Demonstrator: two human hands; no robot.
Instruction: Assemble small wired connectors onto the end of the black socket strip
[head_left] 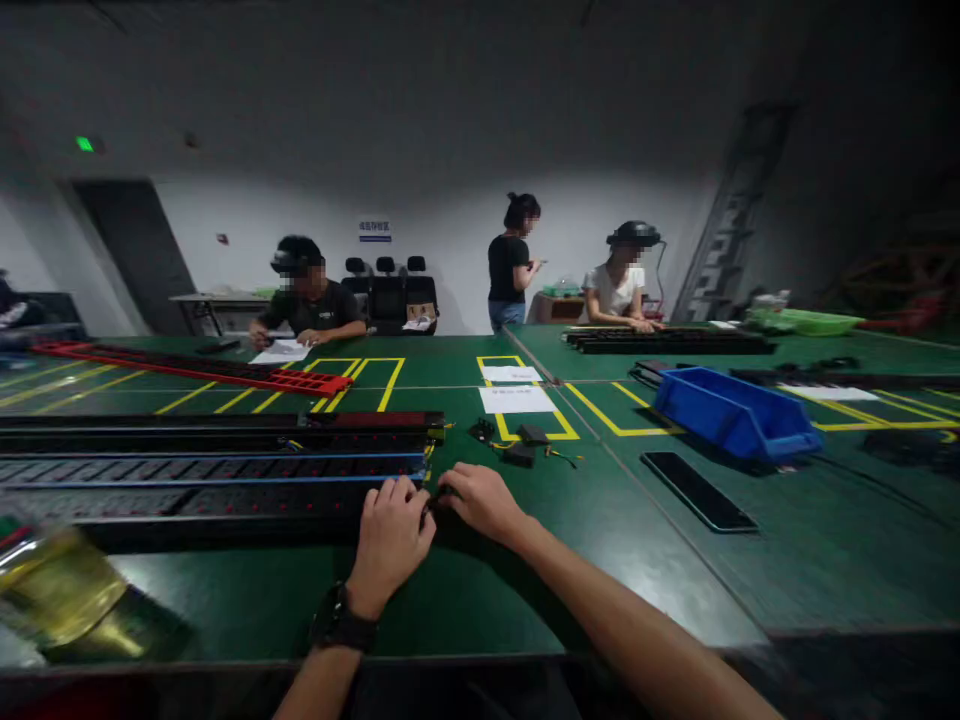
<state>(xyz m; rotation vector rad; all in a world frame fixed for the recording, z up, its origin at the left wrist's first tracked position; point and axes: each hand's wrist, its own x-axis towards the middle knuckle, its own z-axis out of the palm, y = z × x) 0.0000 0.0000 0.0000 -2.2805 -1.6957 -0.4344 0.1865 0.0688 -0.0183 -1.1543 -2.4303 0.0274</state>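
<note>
Bottle (pixel 64 590); left hand (pixel 394 535), fingers together at end of black strip (pixel 262 503), probably steadying it; right hand (pixel 484 500), fingers bunched, grip hidden.

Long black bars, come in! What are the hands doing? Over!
Left hand on right end of nearest bar. Right hand close beside, fingertips at something dark. Blue bin, phone off right.

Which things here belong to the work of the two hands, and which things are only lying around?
In the work, it seems:
left hand and right hand, meeting at the strip end
nearest dark strip
perhaps the small black wired parts

Only lying around, apparently:
phone
blue bin
bottle
red frame
</note>
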